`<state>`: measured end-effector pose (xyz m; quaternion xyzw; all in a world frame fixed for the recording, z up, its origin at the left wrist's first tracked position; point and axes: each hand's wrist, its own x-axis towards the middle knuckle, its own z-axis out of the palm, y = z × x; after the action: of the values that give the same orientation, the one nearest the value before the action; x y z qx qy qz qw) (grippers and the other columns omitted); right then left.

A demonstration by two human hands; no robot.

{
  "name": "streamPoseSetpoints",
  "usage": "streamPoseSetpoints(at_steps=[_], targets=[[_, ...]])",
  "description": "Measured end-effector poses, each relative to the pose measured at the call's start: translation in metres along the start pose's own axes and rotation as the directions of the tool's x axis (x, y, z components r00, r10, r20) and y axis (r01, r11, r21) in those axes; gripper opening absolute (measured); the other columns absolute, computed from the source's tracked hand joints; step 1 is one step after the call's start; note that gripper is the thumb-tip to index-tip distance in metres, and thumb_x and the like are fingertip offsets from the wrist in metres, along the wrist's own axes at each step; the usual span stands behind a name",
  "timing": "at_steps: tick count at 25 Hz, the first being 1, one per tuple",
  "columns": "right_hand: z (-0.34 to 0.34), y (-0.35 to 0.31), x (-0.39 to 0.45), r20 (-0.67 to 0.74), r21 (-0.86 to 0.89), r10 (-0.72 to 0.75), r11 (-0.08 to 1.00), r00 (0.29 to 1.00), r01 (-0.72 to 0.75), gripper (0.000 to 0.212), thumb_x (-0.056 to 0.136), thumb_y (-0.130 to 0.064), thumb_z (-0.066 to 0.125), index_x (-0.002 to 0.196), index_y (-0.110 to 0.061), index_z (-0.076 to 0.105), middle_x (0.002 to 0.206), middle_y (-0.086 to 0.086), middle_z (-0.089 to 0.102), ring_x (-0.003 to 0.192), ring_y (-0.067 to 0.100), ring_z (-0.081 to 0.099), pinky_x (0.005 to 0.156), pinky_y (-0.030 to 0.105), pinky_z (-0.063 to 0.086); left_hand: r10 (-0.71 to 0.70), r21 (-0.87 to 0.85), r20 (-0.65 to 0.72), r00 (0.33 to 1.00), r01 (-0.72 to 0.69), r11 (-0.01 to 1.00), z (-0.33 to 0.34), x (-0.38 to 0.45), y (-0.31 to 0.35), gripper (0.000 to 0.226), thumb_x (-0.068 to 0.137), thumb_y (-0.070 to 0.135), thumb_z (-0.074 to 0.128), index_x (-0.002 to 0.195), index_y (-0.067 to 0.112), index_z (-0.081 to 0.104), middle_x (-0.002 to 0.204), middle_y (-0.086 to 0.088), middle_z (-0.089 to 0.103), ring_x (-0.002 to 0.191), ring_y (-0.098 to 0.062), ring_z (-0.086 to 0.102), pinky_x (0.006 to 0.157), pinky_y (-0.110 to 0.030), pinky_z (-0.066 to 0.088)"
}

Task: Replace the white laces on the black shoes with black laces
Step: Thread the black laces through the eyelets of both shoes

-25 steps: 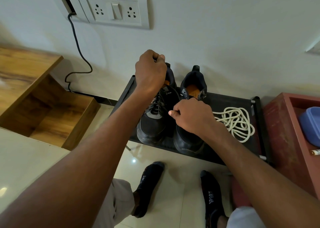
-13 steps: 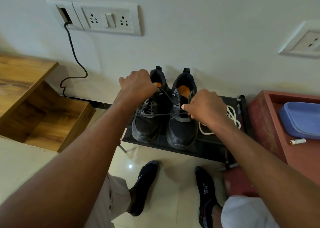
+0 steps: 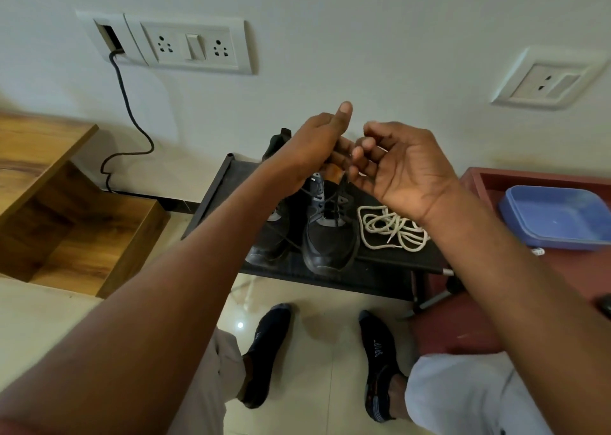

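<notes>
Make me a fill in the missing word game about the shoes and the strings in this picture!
1. The loose pile of laces beside the shoes is ____ in colour.
2. The shoes stand on a black ____.
3. The plastic tub on the red cabinet is ____.
4. The feet on the floor wear dark ____.

Missing words: white, rack, blue, socks
</notes>
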<state>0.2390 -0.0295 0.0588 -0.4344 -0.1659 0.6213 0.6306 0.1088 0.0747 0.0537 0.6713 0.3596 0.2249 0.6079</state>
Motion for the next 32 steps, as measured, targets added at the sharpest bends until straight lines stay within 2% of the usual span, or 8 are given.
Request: streamPoseSetpoints(at_steps=[3,6,11,15,22,27,30,32], targets=[[-0.008,0.014,0.003,-0.228,-0.449,-0.053,0.892,0.972,-0.057,0.011,0.098,-0.023,0.068,0.090,-0.015,0.065,0.076,0.001,0.064,0.065,0.015,0.068,0.063,0.030,0.051,-0.047,0.032,-0.064,0.997,0.049,0.998,-0.007,0.001,-0.011,0.043,0.112,0.045,0.038,0.116,0.008,0.059,0.097,-0.013,0.077,0.075,-0.021,0.071,0.055,-0.025,0.051],[-0.011,0.048,0.012,-0.220,-0.923,-0.203,0.360,0.954,-0.136,0.040,0.092,-0.050,0.074,0.099,-0.013,0.063,0.088,0.004,0.068,0.077,0.018,0.068,0.061,0.030,0.047,-0.060,0.236,-0.172,0.983,0.101,0.966,-0.015,0.004,-0.023,0.038,0.112,0.041,0.041,0.116,0.008,0.060,0.100,-0.012,0.078,0.077,-0.018,0.070,0.061,-0.026,0.049],[-0.022,0.089,0.032,-0.136,-0.961,-0.109,-0.228,0.985,-0.158,0.053,0.082,-0.047,0.083,0.118,-0.015,0.061,0.118,0.008,0.066,0.104,0.030,0.066,0.091,0.050,0.057,-0.064,0.536,-0.082,0.995,0.098,0.839,-0.019,0.006,-0.041,0.027,0.106,0.036,0.054,0.113,0.012,0.065,0.096,-0.010,0.076,0.092,-0.026,0.073,0.085,-0.042,0.059],[-0.028,0.089,0.038,-0.129,-0.974,-0.109,-0.171,0.986,-0.146,0.011,0.087,-0.021,0.070,0.096,-0.015,0.067,0.088,0.006,0.072,0.084,0.028,0.070,0.083,0.047,0.062,-0.038,0.570,0.003,0.999,0.030,0.821,-0.020,0.005,-0.044,0.018,0.105,0.031,0.055,0.109,0.019,0.068,0.093,-0.004,0.077,0.090,-0.023,0.074,0.093,-0.048,0.059],[-0.008,0.018,-0.010,-0.131,-0.648,-0.291,0.749,0.948,0.140,0.015,0.097,-0.013,0.069,0.110,-0.006,0.068,0.072,0.002,0.057,0.051,0.011,0.049,0.056,0.030,0.049,-0.024,0.316,0.179,0.984,-0.034,0.948,-0.003,-0.009,-0.020,0.053,0.105,0.059,0.044,0.102,0.016,0.074,0.092,-0.008,0.079,0.079,-0.013,0.073,0.079,-0.030,0.051],[-0.027,-0.003,-0.026,-0.181,-0.465,-0.518,0.794,0.836,0.391,0.010,0.097,-0.009,0.068,0.105,-0.010,0.074,0.080,0.005,0.066,0.049,0.010,0.040,0.045,0.024,0.036,-0.066,0.619,-0.041,0.997,0.077,0.781,-0.032,-0.014,-0.041,0.050,0.099,0.047,0.065,0.063,0.012,0.067,0.056,-0.002,0.060,0.052,-0.015,0.053,0.061,-0.028,0.042],[-0.027,0.003,-0.019,-0.118,-0.674,-0.423,0.698,0.899,0.240,0.011,0.099,-0.011,0.068,0.105,-0.009,0.077,0.087,0.010,0.077,0.048,0.007,0.043,0.044,0.019,0.035,-0.103,0.785,-0.183,0.978,0.209,0.583,-0.049,-0.021,-0.056,0.027,0.099,0.030,0.067,0.084,0.008,0.071,0.076,-0.007,0.068,0.073,-0.023,0.065,0.066,-0.035,0.052],[-0.019,0.014,-0.013,-0.024,-0.788,-0.293,0.594,0.956,0.162,0.008,0.099,-0.012,0.069,0.104,-0.010,0.075,0.085,0.011,0.078,0.044,0.003,0.046,0.043,0.017,0.036,-0.022,0.694,-0.160,0.987,0.128,0.709,-0.041,-0.026,-0.051,0.022,0.103,0.032,0.061,0.109,0.013,0.072,0.099,-0.006,0.073,0.095,-0.023,0.069,0.082,-0.037,0.055]])
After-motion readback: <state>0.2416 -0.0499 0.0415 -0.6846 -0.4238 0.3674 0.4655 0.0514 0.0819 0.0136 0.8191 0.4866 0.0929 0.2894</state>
